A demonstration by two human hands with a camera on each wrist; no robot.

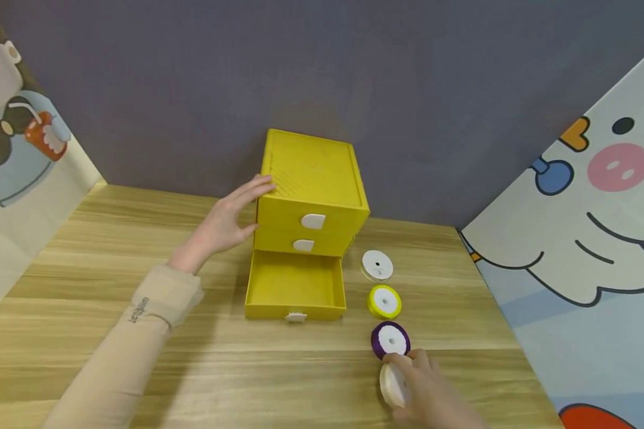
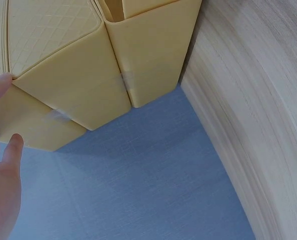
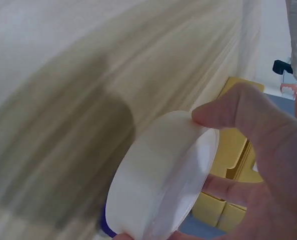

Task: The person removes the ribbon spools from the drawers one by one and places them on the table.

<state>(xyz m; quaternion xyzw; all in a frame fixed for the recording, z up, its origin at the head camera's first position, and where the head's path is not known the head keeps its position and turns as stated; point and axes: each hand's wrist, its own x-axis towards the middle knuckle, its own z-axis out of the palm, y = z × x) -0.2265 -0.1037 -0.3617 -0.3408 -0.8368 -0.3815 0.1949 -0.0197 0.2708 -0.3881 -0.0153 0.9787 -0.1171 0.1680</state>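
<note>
A yellow drawer box (image 1: 313,173) stands against the back wall, its bottom drawer (image 1: 295,312) pulled out with a bare inside. My left hand (image 1: 222,220) rests with extended fingers at the box's upper left edge; the left wrist view shows the fingertips (image 2: 14,145) along the box's side. Between thumb and fingers, my right hand (image 1: 426,387) grips a cream ribbon spool (image 3: 153,170), tilted over the wooden table. Just beyond it lies a purple ribbon spool (image 1: 390,340), partly overlapped by the hand in the head view.
A yellow ribbon spool (image 1: 384,301) and a white spool (image 1: 377,265) continue the row right of the drawer. The wooden table (image 1: 236,369) ends at a dark back wall (image 1: 193,89). Cartoon-printed panels (image 1: 579,250) flank both sides.
</note>
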